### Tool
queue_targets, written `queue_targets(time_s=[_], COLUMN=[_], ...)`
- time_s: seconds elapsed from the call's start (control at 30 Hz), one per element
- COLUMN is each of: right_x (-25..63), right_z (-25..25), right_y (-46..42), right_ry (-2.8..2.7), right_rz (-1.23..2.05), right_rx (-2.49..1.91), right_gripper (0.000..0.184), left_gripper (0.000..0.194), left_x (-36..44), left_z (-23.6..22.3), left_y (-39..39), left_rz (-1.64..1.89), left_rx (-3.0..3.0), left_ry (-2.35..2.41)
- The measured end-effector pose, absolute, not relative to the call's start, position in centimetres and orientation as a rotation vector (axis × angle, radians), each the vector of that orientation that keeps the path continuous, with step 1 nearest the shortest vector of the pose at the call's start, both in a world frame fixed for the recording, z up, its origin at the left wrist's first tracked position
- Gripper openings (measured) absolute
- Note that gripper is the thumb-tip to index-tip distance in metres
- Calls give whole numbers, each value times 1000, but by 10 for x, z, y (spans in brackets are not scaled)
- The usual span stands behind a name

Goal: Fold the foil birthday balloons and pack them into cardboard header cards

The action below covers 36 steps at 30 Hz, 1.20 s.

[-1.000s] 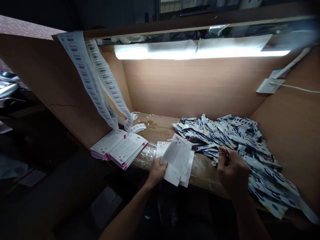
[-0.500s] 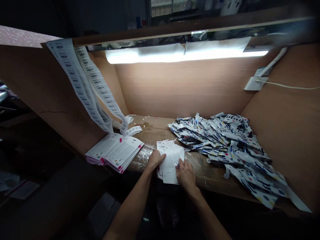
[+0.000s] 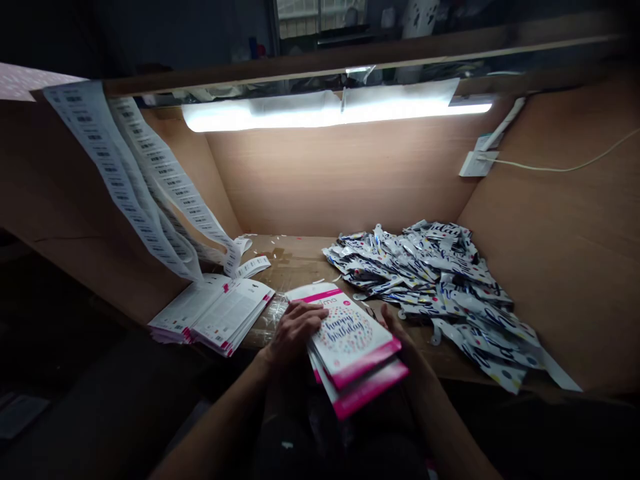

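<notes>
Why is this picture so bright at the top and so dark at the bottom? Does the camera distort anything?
In the head view, the strip light glares white, while the left hand, right hand and the area below the bench sink into shadow; the foil packets glint, and the barcode label strips look stretched near the left edge.

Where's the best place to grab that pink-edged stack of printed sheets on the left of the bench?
Take the stack of printed sheets by its near edge, coming from your side: it lies flat and fanned at the front of the wooden bench, so fingers can slip under, thumb on top. Stay low, beneath the hanging barcode strip.
</notes>
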State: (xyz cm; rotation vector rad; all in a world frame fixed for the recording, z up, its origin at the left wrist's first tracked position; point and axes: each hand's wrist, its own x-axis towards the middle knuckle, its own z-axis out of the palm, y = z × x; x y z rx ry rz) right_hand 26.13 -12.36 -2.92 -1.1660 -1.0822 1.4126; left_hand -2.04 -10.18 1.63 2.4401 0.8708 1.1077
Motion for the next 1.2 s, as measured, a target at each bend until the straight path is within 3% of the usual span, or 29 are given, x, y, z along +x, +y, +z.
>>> queue_targets(time_s=[0.07, 0.13, 0.23, 0.37, 0.6, 0.8, 1.03, 1.2], right_x=[259, 250, 235, 222, 220, 216, 211, 212], right_z=[-7, 13, 29, 15, -41, -63, -93, -67], right_y=[-119, -110, -94, -75, -74, -90, -92, -94], right_ry=[-1092, -1079, -1105, -1275, -1524, -1664, -1615, -1407], right_rz=[1556, 1624, 1441, 1207, 1026, 822, 737, 955], right_rx=[-1070, -941, -809, -783, -1071, -1209, -1270, -1191], right_gripper=[51, 55, 55, 44, 40, 52, 52, 48], left_gripper=[11, 12, 32, 57, 39, 53, 51, 40], left_x=[-27, -27, -21, -8, 8, 23, 26, 22], left_z=[34, 44, 47, 33, -14, -41, -36, -21], left_y=[-97, -88, -74, -66, -77, -83, -78, -79], left_rz=[938, 1113, 1532, 1360, 1439, 1456, 1483, 1269], left_rx=[2647, 2557, 1910, 1509, 1389, 1333, 1315, 1367], left_ry=[687, 878, 1132, 874, 971, 1017, 905, 1008])
